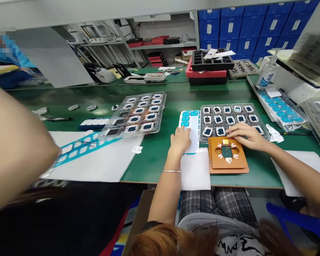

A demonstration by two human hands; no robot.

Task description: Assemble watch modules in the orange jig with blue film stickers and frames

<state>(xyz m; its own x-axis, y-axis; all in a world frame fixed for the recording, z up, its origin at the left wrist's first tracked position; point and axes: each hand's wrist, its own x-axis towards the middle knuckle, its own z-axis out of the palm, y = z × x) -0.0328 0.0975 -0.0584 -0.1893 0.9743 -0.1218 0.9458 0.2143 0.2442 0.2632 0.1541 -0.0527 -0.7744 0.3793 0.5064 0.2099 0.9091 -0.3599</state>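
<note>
My left hand (180, 139) lies flat, fingers apart, on a white backing sheet (193, 137) that carries a few blue stickers at its far end. My right hand (245, 137) rests over the front row of a clear tray (230, 119) filled with several small dark framed parts. Its fingertips touch the tray's near edge, and I cannot tell whether they pinch a part. Just in front of it lies a brown jig (228, 156) with a dark part seated in its middle. A thin bracelet circles my left wrist.
A second clear tray (138, 113) of parts and a blue sticker strip (80, 147) on white paper lie to the left. A co-worker's blurred arm (18, 149) fills the left. At the right are blue sticker sheets (281, 108), a bottle (266, 74) and stacked trays; black and red trays (210, 65) stand behind.
</note>
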